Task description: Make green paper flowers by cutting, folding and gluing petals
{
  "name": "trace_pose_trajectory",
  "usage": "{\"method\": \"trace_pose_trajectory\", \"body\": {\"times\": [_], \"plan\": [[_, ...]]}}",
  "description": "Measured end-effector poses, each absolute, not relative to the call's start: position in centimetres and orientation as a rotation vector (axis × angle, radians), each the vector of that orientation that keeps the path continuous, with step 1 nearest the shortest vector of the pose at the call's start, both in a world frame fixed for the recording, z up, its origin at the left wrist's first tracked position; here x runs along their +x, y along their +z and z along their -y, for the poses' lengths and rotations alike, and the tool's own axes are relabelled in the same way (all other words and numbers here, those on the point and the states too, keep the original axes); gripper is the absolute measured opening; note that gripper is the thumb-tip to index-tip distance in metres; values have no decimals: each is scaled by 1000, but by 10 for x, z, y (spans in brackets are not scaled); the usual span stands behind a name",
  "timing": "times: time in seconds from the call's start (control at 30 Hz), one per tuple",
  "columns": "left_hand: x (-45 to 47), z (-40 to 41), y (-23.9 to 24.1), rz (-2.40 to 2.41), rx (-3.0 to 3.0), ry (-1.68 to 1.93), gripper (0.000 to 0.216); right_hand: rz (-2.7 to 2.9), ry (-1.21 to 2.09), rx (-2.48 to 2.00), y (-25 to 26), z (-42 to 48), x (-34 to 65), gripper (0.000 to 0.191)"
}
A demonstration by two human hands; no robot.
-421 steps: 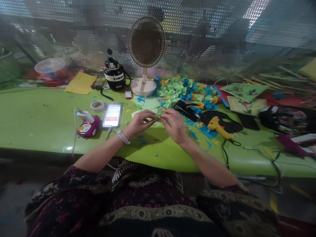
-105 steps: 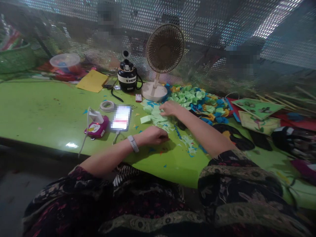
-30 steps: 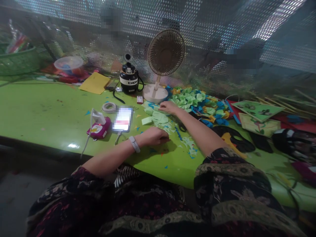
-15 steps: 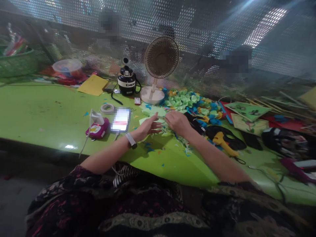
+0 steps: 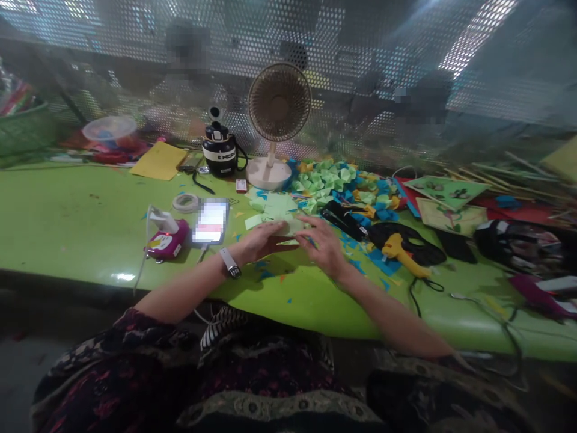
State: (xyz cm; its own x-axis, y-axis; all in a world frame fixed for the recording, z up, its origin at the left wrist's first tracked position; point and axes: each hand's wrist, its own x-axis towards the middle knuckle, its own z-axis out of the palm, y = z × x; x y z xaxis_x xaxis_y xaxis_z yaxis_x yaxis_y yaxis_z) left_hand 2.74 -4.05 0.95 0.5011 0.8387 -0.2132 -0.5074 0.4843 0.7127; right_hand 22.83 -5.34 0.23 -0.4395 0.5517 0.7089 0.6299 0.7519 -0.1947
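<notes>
Pale green paper (image 5: 293, 227) is pinched by half-curled left hand (image 5: 259, 242) and right hand (image 5: 326, 249), inside near edge of green table (image 5: 76, 228); positioning seemingly needs gentleness next.

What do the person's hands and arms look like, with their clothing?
The left hand and the right hand are bare, without gloves. The left has a watch at its wrist, with a pale band and a dark face; none shows on the right. The left sleeve is dark, printed with pink and pale motifs; the right sleeve is dark, with a brownish patterned band.
</notes>
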Motion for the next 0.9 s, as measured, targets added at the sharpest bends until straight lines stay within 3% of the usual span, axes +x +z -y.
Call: {"method": "trace_pose_trajectory", "body": {"times": [0.37, 0.53, 0.9], "plan": [[30, 48, 4, -479, 671, 789, 12, 1820, 238, -862, -5, 59, 221, 15], [29, 50, 2, -425, 802, 743, 44, 1734, 292, -948, -2, 61, 219, 22], [33, 54, 5, -538, 1004, 833, 31, 1784, 354, -1002, -1, 66, 220, 23]]}}
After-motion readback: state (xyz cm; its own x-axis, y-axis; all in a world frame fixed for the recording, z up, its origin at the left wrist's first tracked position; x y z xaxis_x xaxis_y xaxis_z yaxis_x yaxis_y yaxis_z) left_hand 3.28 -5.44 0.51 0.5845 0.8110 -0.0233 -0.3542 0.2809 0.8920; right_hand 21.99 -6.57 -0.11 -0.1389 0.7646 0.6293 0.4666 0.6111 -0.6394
